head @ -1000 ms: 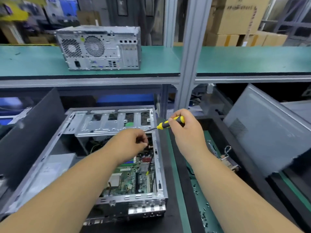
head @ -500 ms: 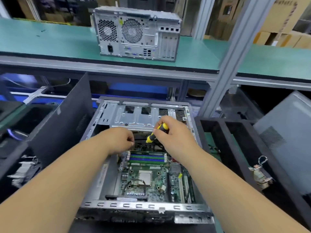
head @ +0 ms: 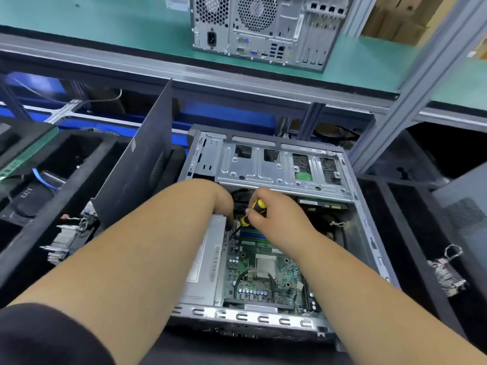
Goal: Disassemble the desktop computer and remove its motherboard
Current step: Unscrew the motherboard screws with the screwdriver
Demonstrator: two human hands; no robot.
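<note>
1 open case | 1 motherboard | right hand fingers pinching 1 screwdriver | left hand fingers: cannot tell

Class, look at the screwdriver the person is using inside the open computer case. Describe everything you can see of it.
The screwdriver is small, with a yellow and black handle that looks like plastic and a thin dark metal shaft. It tilts down and to the left, its tip low at the upper left corner of the green motherboard, beside the blue memory sticks. The right hand grips the handle; the left hand reaches in close by the tip.
</note>
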